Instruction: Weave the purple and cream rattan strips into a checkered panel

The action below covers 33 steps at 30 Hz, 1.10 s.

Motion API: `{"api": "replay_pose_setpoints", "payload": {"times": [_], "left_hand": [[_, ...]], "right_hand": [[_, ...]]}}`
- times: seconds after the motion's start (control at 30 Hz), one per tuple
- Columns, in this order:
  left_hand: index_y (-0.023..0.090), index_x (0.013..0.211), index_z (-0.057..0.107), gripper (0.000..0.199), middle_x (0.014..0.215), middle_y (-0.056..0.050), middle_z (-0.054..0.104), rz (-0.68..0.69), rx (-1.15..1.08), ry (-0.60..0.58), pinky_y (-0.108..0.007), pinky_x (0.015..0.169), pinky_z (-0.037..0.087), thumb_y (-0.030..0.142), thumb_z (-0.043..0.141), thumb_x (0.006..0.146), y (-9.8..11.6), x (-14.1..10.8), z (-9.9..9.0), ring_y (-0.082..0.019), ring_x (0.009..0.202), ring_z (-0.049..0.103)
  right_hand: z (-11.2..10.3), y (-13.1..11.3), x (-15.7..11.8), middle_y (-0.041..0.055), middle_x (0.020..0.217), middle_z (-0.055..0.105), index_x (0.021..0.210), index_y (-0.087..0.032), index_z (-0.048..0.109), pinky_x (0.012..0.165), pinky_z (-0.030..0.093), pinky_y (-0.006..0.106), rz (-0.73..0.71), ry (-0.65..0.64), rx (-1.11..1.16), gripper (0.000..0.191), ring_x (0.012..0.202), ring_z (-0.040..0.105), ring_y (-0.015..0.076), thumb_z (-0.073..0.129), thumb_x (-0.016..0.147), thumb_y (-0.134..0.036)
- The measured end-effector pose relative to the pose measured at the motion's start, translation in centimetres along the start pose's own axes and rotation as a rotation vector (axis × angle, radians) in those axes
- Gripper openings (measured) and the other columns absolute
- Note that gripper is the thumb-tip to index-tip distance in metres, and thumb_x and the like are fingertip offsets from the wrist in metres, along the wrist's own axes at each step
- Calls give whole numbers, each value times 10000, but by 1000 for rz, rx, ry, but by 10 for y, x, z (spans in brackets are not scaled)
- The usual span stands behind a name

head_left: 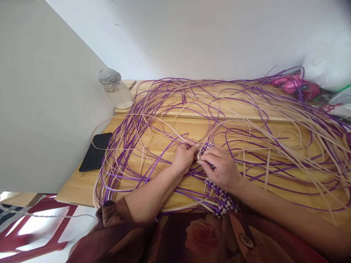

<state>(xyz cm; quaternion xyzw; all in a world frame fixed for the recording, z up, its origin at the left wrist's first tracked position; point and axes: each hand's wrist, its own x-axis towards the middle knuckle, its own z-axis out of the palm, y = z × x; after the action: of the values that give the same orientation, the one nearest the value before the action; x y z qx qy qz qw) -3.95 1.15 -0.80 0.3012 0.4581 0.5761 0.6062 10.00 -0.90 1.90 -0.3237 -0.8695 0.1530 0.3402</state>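
A purple and cream woven piece (222, 201) in a checkered pattern runs from the table's front edge up under my hands. Its upper end shows just above my fingers. My left hand (185, 157) is closed in a pinch at the left edge of the weave, gripping it. From the right, my right hand (221, 168) pinches a cream strip (199, 156) close to my left fingertips. Long loose purple and cream strips fan out from the weave to both sides. My palms and the forearms hide part of the woven piece.
A wooden table (178, 128) carries the tangle of strips. At the left lies a black phone (95, 151); behind it stands a water bottle (116, 89) with a grey lid. Pink wrapped material (294, 86) and a white plastic bag (329, 58) sit at the far right. Walls border the back and left.
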Motion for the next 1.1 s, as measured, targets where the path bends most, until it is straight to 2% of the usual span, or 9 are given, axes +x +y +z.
{"api": "replay_pose_setpoints", "payload": {"times": [0.1,0.23,0.4,0.53,0.67,0.8,0.9,0.97,1.1], "left_hand": [[126,633,594,268,533,8,578,-74,-41,16,-222,437,402,324,774,627,-1,1,0,-103,437,515],[140,684,570,345,549,14,577,-118,-68,-9,-224,455,429,352,824,587,4,2,-2,-110,463,539],[103,683,617,394,605,-26,606,-222,6,-181,-209,459,402,424,827,592,13,0,-5,-96,498,527],[96,641,630,372,579,-12,581,-183,-2,-155,-213,459,365,377,850,534,9,-2,-3,-83,482,483],[129,535,552,372,461,40,458,-62,120,-63,-212,412,257,408,789,599,1,-3,-2,-53,410,359],[144,563,547,357,452,47,447,-33,208,-43,-219,404,246,421,760,637,0,-3,-2,-61,403,351],[160,551,514,399,427,50,423,-82,141,-73,-217,387,228,469,740,662,3,-3,-1,-59,372,328],[160,555,518,421,437,37,451,-132,69,-79,-214,383,264,507,728,668,5,-3,0,-65,365,359],[117,672,641,411,590,-19,600,-175,7,-83,-242,479,454,491,792,592,9,-4,3,-103,463,521]], "right_hand": [[1,-3,-5,41,803,617,797,-189,608,775,439,332,41,-36,79,87,812,546,172,573,851,-132],[3,-3,-11,36,873,645,829,-196,645,838,449,318,99,43,176,63,869,581,156,611,851,-147],[5,3,-15,36,952,669,944,-209,669,858,464,305,214,107,340,93,903,605,153,618,868,-194],[4,-1,-12,12,811,635,874,-189,652,735,455,264,411,19,438,120,754,567,125,573,897,-275],[7,-11,-2,-33,601,541,750,-175,578,537,394,220,668,-91,597,193,536,473,86,572,863,-331],[11,-21,0,-94,434,435,763,-199,497,404,301,191,871,-109,772,217,356,339,62,555,850,-390],[4,-22,-1,-83,415,471,812,-203,520,368,275,191,885,-233,746,243,323,347,74,511,876,-437],[-8,-14,2,-51,447,525,820,-191,566,391,312,200,822,-272,632,291,357,413,86,484,896,-459],[-30,16,19,15,738,678,904,-182,666,581,430,219,628,-60,344,301,620,578,109,517,889,-444]]}}
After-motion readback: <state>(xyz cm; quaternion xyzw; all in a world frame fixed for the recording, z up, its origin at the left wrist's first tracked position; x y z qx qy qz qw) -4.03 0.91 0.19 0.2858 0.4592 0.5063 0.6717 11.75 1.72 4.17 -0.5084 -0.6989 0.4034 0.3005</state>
